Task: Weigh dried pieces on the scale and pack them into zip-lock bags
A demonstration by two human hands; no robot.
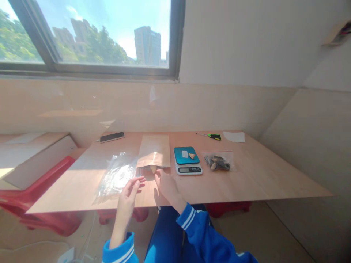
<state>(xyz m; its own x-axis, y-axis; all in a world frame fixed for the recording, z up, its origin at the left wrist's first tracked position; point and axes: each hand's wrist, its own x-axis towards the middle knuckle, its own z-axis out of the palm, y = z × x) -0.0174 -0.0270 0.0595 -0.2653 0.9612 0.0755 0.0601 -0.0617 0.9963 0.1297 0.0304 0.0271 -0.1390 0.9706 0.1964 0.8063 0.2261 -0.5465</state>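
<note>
The paper bag (154,149) lies ahead of the right hand (166,184), whose grip I cannot tell — the left hand (131,189), fingers parted, could steady the mouth (146,167).

**Obscured and Illegible Items**

Your right hand (166,182) is concealing some fingers, leaving contact with the pale piece (153,169) unclear. The paper bag (155,148) is hiding its interior. The scale display (184,170) is showing too small to read. The tabletop (233,188) is partly covering red stools (229,209). Picture edges are cropping your blue sleeves (120,251).
</note>
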